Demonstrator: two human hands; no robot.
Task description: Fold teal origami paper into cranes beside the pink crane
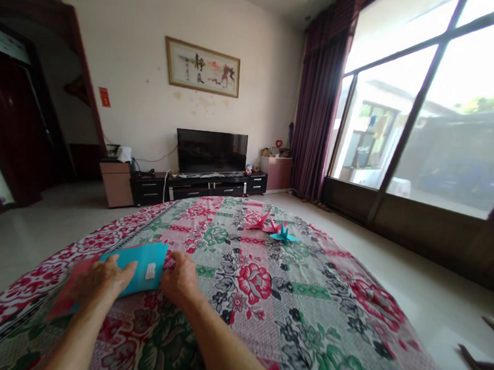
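A pack of coloured paper (pixel 139 256), bright blue with a small white label, lies on the flowered tablecloth at the left front. Pink paper (pixel 64 293) shows past its left end. My left hand (pixel 105 279) rests on the pack with fingers spread, slightly blurred. At the pack's right edge, my right hand (pixel 182 277) has its fingers curled in and appears to pinch that edge; the fingertips are partly hidden. Farther back on the cloth stand folded paper cranes: a blue crane (pixel 285 233) and pink cranes (pixel 260 221) close beside it.
The round table wears a patterned tablecloth (pixel 257 317). Beyond it, a television (pixel 211 152) stands on a low black cabinet (pixel 150 189). A large window (pixel 457 127) and purple curtain (pixel 320 99) are on the right. Dark furniture legs (pixel 479 363) show at the lower right.
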